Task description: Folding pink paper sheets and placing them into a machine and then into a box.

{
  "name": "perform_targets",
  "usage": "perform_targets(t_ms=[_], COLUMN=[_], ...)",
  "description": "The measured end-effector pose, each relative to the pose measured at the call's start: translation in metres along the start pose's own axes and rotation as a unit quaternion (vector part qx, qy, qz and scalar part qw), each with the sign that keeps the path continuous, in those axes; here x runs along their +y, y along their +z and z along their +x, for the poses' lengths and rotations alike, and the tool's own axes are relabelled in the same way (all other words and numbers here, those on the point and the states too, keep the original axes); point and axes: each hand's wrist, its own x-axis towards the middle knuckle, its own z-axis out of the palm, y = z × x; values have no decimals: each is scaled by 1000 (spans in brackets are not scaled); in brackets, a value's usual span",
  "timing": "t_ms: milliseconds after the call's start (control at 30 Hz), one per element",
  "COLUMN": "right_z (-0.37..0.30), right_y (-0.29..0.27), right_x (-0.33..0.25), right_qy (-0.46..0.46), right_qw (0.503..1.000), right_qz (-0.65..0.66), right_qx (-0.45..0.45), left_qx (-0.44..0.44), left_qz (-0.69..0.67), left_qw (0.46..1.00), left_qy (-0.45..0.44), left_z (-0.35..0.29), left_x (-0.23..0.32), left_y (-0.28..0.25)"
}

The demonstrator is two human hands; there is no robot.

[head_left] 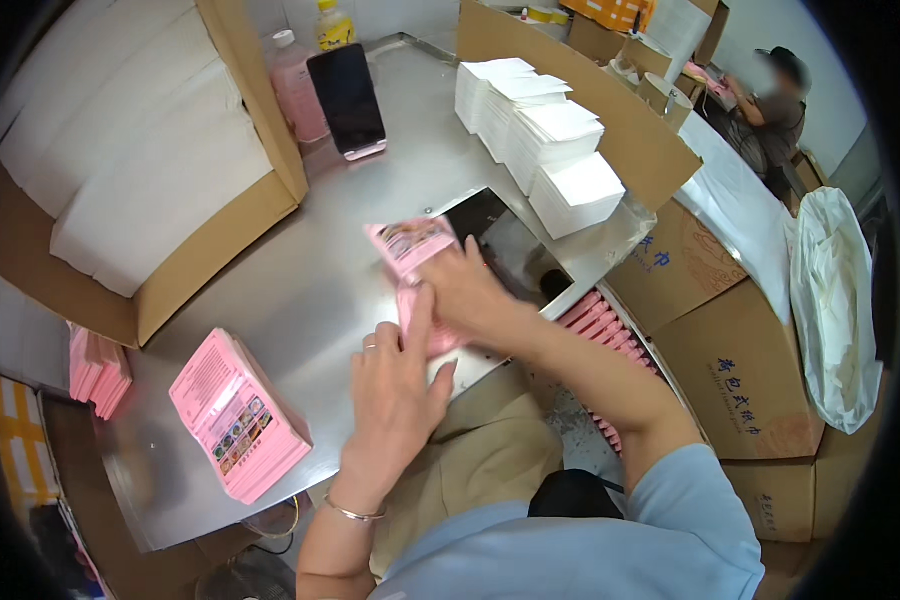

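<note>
On the metal table, in front of my body, a pink printed packet (410,240) lies under my right hand (460,285), whose fingers are partly hidden and blurred as they grip it. My left hand (395,385), with a ring and a bracelet, is close by with fingers apart. Its index finger rests along the lower pink part of the packet, and the thumb sticks out near the table edge. A neat stack of pink printed wrappers (240,420) lies to the left of my left hand. Stacks of folded white tissues (540,140) stand beyond my right hand.
A cardboard box of white tissues (150,170) stands at left. A phone (347,100) on a stand and bottles (298,85) are at the back. A black panel (510,245) sits beside my right hand. Pink packs (595,330) and cartons (740,370) are at right; a person sits beyond.
</note>
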Motion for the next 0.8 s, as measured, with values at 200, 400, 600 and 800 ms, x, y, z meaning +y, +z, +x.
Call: perform_targets(t_ms=[200, 400, 600, 800], right_z=[-22, -31, -41, -42], right_y=[-44, -99, -92, -99], right_x=[44, 73, 103, 111], right_qy=[212, 126, 189, 196], right_qw=[941, 921, 940, 951], right_qz=[-62, -293, -207, -148], right_qx=[-258, 223, 192, 187], left_qx=[22, 149, 119, -18], left_qz=[-60, 271, 76, 36], left_qw=[998, 927, 979, 999], left_qy=[27, -214, -150, 33], left_z=[-43, -121, -90, -15], left_x=[-40, -116, -112, -36], left_y=[-42, -113, -84, 16])
